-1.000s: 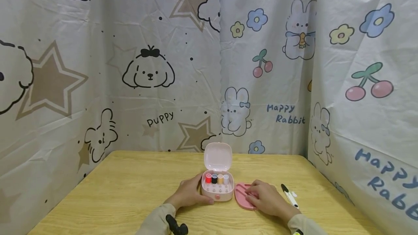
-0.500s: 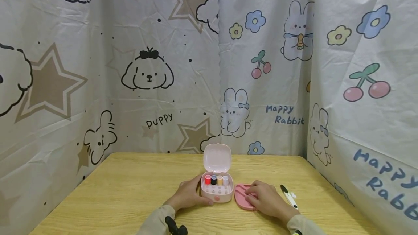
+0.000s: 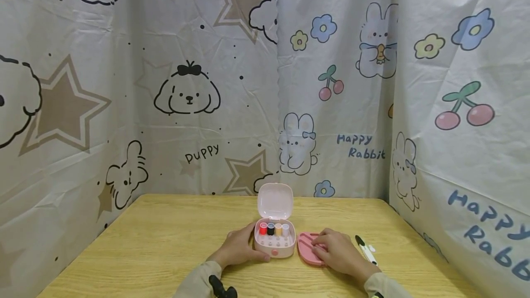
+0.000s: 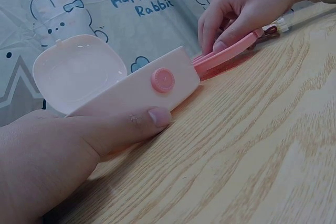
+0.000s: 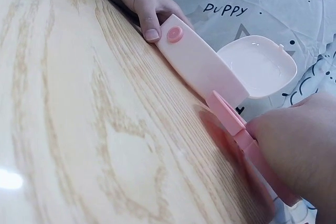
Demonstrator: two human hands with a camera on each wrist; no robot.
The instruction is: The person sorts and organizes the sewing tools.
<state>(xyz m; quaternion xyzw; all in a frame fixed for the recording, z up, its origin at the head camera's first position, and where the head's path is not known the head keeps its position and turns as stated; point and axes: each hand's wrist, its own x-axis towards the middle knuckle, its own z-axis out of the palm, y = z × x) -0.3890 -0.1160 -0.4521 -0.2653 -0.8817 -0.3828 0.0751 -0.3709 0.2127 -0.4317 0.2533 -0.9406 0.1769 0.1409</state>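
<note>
An open pale pink sewing box stands on the table with its lid raised. Red, black, yellow and white thread spools stand in a row inside, behind several small pegs. My left hand grips the box's left side, thumb along the front below the round pink button. Right beside the box is a darker pink slotted tray. My right hand pinches this tray with curled fingers; in the left wrist view, the tray slants, with a reddish shadow below it.
To the right of my right hand lies a slim black-and-white tool, with a small white piece against it. The wooden table is walled at the back and sides by printed curtains.
</note>
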